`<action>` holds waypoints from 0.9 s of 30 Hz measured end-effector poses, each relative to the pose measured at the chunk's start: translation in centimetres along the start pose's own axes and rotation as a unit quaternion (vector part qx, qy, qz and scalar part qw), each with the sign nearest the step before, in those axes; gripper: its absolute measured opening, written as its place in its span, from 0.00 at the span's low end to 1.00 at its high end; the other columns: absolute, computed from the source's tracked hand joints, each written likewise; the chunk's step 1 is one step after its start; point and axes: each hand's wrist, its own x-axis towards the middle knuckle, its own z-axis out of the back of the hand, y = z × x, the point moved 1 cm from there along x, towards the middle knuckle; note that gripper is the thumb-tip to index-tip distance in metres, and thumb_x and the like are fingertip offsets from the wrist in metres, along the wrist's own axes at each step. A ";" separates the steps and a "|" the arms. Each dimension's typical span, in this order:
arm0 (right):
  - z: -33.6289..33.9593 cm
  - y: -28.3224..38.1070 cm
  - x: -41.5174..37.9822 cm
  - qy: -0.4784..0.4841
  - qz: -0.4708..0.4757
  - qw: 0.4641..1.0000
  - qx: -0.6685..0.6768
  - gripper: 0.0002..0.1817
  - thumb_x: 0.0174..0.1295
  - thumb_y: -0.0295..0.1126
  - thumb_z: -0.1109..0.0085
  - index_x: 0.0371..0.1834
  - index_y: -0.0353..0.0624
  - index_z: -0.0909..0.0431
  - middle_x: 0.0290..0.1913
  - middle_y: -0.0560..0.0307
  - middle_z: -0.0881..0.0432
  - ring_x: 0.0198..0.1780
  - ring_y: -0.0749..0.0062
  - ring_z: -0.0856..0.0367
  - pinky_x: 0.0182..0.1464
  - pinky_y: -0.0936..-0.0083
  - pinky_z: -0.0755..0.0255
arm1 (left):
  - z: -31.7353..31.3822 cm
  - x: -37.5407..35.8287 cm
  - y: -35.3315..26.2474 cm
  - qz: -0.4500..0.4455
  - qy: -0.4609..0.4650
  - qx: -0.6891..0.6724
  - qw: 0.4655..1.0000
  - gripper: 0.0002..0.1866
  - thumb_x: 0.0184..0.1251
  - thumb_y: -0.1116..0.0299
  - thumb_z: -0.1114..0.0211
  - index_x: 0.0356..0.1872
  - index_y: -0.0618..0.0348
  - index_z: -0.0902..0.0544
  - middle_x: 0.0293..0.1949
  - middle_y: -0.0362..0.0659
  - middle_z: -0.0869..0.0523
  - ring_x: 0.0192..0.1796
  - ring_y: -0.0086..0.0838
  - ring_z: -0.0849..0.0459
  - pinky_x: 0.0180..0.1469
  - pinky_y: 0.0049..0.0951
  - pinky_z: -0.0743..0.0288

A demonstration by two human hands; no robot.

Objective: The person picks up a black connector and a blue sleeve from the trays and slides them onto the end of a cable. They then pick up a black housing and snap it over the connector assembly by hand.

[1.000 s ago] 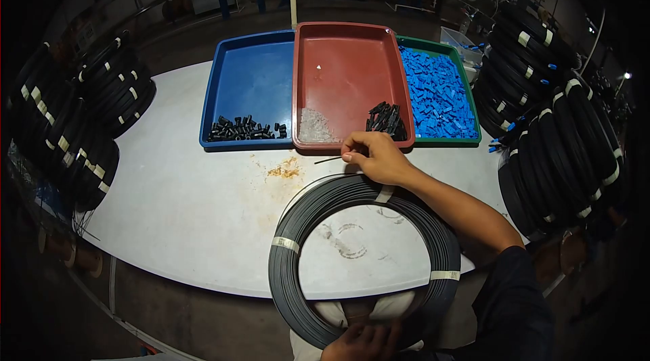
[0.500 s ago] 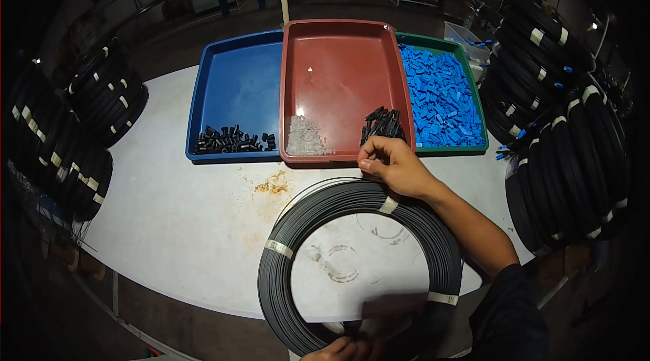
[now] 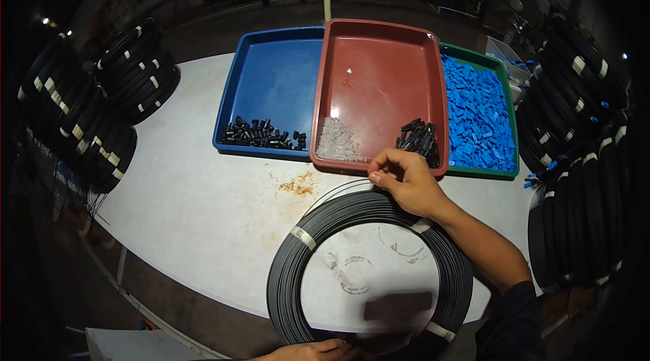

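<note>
Cable strand (image 3: 336, 190) seems best pinched near the fingertips, as the right hand (image 3: 409, 185) does; left hand (image 3: 313, 351) meets the coil (image 3: 284, 284), grip unclear.

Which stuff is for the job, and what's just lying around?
Seems part of the job:
black coil, at the left hand and right hand
perhaps the blue tray, red tray and green tray, with little pieces

Seems just lying around:
left piles of coils
right piles of coils
orange-brown patch
</note>
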 end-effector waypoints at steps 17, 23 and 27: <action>0.8 -0.4 -1.2 0.004 0.022 1.000 -0.008 0.07 0.59 0.27 0.29 0.30 0.37 0.18 0.21 0.67 0.24 0.22 0.88 0.34 0.26 0.82 0.41 | 7.3 -5.3 30.8 0.339 -0.070 0.164 0.924 0.12 0.51 0.72 0.29 0.39 0.57 0.08 0.36 0.43 0.09 0.46 0.38 0.15 0.53 0.39 0.25; 0.8 -0.5 -0.9 0.017 -0.001 0.999 0.035 0.07 0.60 0.25 0.29 0.30 0.36 0.19 0.21 0.72 0.27 0.23 0.91 0.38 0.26 0.84 0.43 | 7.6 -5.5 34.1 0.378 -0.002 0.169 0.910 0.15 0.48 0.72 0.35 0.37 0.57 0.07 0.37 0.46 0.08 0.46 0.38 0.15 0.56 0.40 0.23; 0.8 -0.6 -0.9 0.022 -0.018 0.998 0.054 0.08 0.62 0.26 0.29 0.30 0.36 0.19 0.23 0.73 0.27 0.25 0.91 0.37 0.28 0.85 0.43 | 7.7 -5.6 35.9 0.431 0.024 0.108 0.896 0.15 0.49 0.73 0.35 0.39 0.57 0.07 0.39 0.48 0.08 0.45 0.42 0.14 0.55 0.40 0.20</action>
